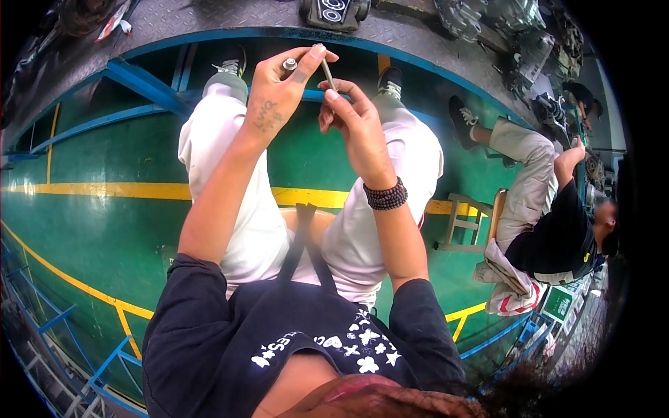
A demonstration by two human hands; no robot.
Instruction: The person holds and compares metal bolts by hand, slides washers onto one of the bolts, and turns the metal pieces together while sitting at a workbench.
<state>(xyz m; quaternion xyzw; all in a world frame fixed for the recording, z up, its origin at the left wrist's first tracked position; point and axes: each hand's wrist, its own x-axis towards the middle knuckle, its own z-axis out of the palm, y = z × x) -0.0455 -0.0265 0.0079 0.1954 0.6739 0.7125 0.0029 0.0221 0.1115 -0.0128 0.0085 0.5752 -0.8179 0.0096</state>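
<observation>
My left hand [277, 90] is raised in front of the bench edge, its thumb and forefinger pinching the upper end of a thin metal rod [327, 72]. A second small piece, a round metal end [289, 64], sticks out beside its curled fingers; the rest of that piece is hidden in the hand. My right hand [359, 125], with a beaded bracelet at the wrist, grips the rod's lower end between thumb and fingers. Both hands are closed, and the rod spans the gap between them.
The metal bench [237, 21] with a blue edge runs across the far side. A dark metal part with round openings [334, 12] sits on it, and several metal housings [523, 49] stand at the right. A seated co-worker [550, 230] is at the right, near a stool [463, 223].
</observation>
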